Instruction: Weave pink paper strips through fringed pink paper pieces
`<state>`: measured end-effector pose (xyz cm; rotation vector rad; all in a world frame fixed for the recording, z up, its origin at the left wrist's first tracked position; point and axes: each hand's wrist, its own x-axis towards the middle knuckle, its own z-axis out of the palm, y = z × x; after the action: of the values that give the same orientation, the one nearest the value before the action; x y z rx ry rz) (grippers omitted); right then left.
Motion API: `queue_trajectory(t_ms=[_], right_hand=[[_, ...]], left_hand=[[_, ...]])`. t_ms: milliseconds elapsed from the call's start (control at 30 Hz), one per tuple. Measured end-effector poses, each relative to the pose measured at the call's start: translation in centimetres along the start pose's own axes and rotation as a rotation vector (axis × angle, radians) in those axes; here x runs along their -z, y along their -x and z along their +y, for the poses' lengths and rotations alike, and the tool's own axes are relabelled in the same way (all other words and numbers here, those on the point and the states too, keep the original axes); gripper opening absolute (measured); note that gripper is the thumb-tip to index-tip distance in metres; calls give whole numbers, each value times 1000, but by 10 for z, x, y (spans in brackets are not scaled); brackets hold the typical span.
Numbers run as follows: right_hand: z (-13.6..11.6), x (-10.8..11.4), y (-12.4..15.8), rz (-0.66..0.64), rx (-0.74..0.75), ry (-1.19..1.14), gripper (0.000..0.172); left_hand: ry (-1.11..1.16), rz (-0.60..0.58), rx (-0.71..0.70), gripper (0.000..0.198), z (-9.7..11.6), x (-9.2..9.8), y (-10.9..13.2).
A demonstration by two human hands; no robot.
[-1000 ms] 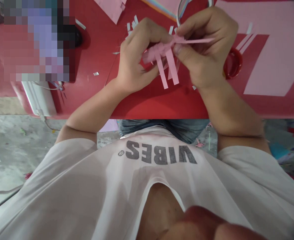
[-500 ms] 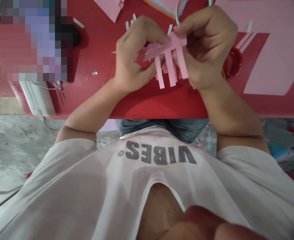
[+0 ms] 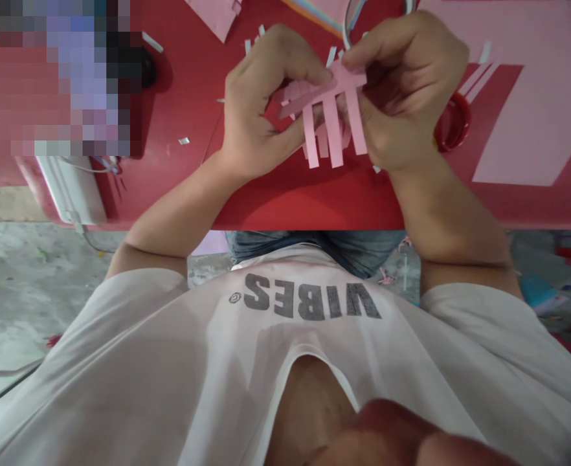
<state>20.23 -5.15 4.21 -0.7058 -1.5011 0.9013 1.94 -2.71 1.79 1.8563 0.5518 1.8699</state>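
Both of my hands hold a small woven piece of pink paper strips (image 3: pixel 324 97) above the red tabletop. My left hand (image 3: pixel 270 97) pinches its left end between thumb and fingers. My right hand (image 3: pixel 402 94) grips its upper right corner, with fingers curled over the top. Several long strips hang toward me side by side, and the fingers hide part of the weave. A white loop (image 3: pixel 351 32) stands just beyond my right fingers, its lower part hidden behind them.
A large pink sheet (image 3: pixel 538 90) lies at right, with a red ring (image 3: pixel 453 122) beside it. Another pink sheet (image 3: pixel 212 16) and coloured strips (image 3: pixel 309 8) lie at the far edge. White scraps (image 3: pixel 183 140) dot the table. A pixelated object (image 3: pixel 67 84) and white device (image 3: pixel 69 194) stand at left.
The long strip that stuck out to the right now lies folded down beside the others. Both hands have drawn slightly closer around the weave.
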Motion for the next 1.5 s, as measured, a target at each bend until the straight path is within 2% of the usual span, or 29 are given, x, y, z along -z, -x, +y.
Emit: queue_trajectory(t_ms=[33,133,233,333,567,700,833,967,1033,1067,1133,1167,1200,1233,1300,1367,1433,1500], right_hand=[[0,0,0,-3,-2,6,44],[1,-1,0,19,19,34,43],[2,-3,0,39,39,47,35],[4,-4,-1,36,49,33,31],[1,-3,-1,20,55,54,27],[-3,-1,0,5,32,45,25],[-1,1,-1,-16,72,40,17],[2,2,-2,-7,70,85,23],[3,2,-2,10,75,97,21],[4,2,-2,15,93,92,20],[5,2,-3,20,118,72,22],[6,2,-3,17,124,60,24],[6,3,-3,9,125,50,28],[7,3,-3,4,115,42,30],[7,4,-3,-17,97,33,35],[6,4,-2,-37,89,42,39],[5,4,-1,-46,75,74,41],[5,4,0,-45,56,109,41]], left_hand=[[-2,-44,7,61,3,1,-1],[-47,-306,299,54,27,7,-8],[-30,-445,379,51,53,10,-20],[-25,-520,348,51,62,8,-31],[-65,-679,236,56,59,9,-44],[-93,-770,171,60,59,8,-45],[-110,-864,112,65,57,8,-42],[-106,-949,81,71,55,17,-37],[-92,-908,97,75,51,22,-33],[-85,-819,131,76,46,24,-30],[-50,-524,217,74,31,23,-23],[-17,-318,274,71,21,21,-20],[51,-193,256,65,10,20,-16],[155,-119,155,56,-1,18,-14],[287,-132,129,26,-16,18,-12],[325,-251,175,18,-17,20,-14],[301,-276,265,16,-6,24,-19],[221,-199,366,13,9,25,-24]])
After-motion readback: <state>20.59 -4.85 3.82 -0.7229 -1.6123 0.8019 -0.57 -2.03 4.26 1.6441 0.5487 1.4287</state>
